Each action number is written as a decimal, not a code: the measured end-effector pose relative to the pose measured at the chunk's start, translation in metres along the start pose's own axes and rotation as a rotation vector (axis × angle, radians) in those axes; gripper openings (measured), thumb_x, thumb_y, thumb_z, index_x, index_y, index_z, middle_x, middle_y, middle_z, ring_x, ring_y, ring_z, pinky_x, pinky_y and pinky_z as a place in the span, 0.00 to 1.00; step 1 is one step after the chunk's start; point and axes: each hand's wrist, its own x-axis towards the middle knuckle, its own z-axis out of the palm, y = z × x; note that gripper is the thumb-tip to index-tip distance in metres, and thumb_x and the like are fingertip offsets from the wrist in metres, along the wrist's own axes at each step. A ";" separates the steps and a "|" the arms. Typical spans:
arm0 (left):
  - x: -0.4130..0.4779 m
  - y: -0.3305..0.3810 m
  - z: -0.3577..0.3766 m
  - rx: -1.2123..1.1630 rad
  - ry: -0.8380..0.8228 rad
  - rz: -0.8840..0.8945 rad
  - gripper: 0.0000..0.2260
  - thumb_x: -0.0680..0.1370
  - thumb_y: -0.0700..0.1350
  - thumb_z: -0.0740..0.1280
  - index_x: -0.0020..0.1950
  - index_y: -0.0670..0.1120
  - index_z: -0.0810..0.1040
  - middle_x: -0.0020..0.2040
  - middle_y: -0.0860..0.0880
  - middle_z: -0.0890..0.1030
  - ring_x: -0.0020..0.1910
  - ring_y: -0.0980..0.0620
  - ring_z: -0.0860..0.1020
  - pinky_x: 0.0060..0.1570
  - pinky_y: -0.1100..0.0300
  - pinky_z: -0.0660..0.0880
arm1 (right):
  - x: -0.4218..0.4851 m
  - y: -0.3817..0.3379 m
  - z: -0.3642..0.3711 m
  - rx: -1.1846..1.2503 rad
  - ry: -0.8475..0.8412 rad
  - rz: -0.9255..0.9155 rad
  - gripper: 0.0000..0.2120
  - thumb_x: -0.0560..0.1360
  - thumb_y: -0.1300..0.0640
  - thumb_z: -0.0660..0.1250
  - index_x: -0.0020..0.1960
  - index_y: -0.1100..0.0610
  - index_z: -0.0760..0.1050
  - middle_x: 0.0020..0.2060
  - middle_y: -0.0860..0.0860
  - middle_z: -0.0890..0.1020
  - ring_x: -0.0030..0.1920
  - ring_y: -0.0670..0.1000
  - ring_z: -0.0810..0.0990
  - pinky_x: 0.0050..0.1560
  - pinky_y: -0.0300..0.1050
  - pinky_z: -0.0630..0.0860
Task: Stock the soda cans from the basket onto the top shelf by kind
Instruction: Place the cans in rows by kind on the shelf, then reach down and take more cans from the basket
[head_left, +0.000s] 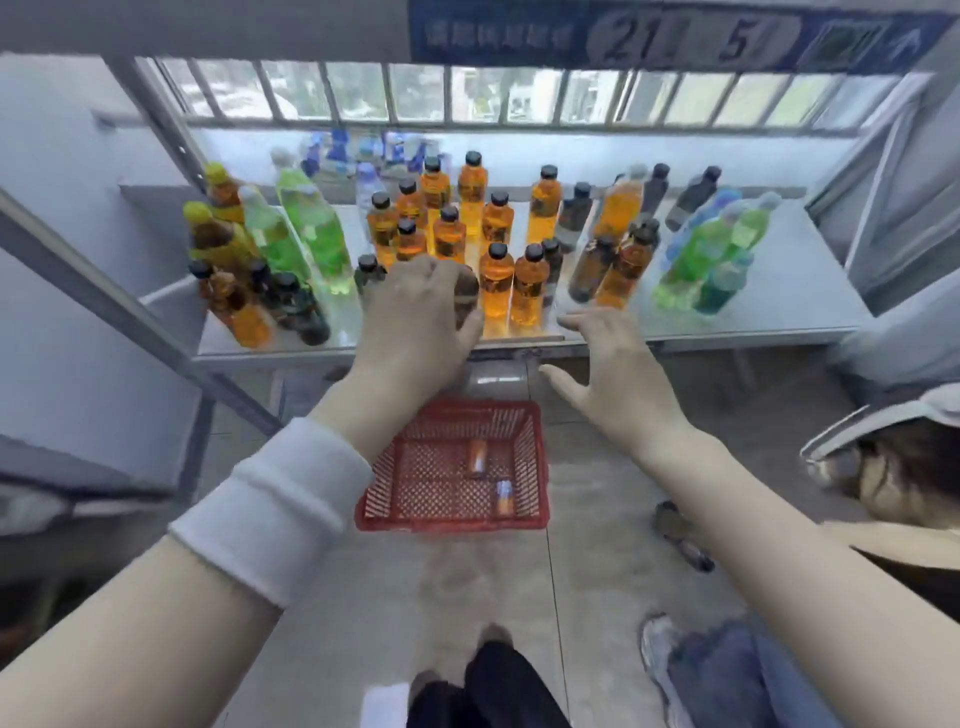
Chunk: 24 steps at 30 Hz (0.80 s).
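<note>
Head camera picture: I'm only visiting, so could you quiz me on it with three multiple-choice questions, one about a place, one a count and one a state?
1. Where is the red basket?
A. On the floor in front of the shelf
B. On top of the shelf
C. Hanging from a hand

2. How many cans lie in it?
A. None
B. Five
C. Two

3. The left hand is:
A. Flat and open
B. Gripping a dark container
C. Inside the basket

Answers:
1. A, because floor shows all around the basket, below the shelf.
2. C, because two cans lie on its mesh bottom.
3. B, because its fingers curl over the container at the shelf's front edge.
</note>
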 end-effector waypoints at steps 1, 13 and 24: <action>-0.010 -0.002 0.007 -0.013 -0.028 -0.019 0.16 0.76 0.48 0.64 0.61 0.43 0.73 0.59 0.42 0.75 0.61 0.42 0.70 0.60 0.51 0.66 | -0.011 0.001 0.009 0.012 -0.020 0.028 0.24 0.73 0.53 0.68 0.66 0.60 0.70 0.61 0.56 0.73 0.65 0.55 0.69 0.65 0.43 0.63; -0.090 -0.082 0.174 -0.247 -0.446 -0.434 0.14 0.75 0.49 0.66 0.59 0.46 0.75 0.56 0.46 0.78 0.59 0.46 0.73 0.61 0.51 0.69 | -0.081 0.066 0.172 0.170 -0.453 0.411 0.26 0.73 0.51 0.68 0.68 0.57 0.67 0.63 0.52 0.72 0.65 0.51 0.70 0.64 0.43 0.67; -0.091 -0.196 0.465 -0.432 -0.771 -0.805 0.17 0.76 0.48 0.65 0.62 0.42 0.72 0.59 0.46 0.77 0.60 0.47 0.74 0.55 0.62 0.67 | -0.023 0.218 0.424 0.222 -0.725 0.765 0.24 0.73 0.51 0.68 0.65 0.62 0.70 0.62 0.56 0.77 0.63 0.55 0.74 0.58 0.40 0.67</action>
